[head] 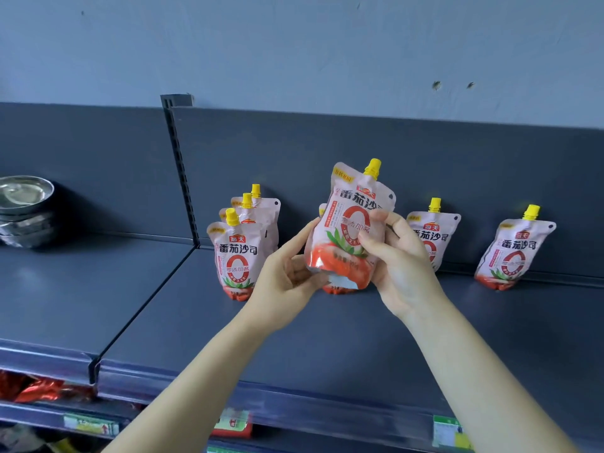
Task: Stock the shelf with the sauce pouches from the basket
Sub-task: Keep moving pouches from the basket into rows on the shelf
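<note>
Our left hand (287,276) grips the sauce pouch (349,230) at its lower corner, our right hand (402,256) curls round its side, above the shelf (327,348). We should lower it upright, base flat, label forward, before the half-hidden pouch (340,290).

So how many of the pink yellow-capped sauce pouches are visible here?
7 pink spouted sauce pouches: three in a row at left, one held by the left hand and right hand, one mostly hidden behind it, two standing further right. Others may be hidden.
</note>
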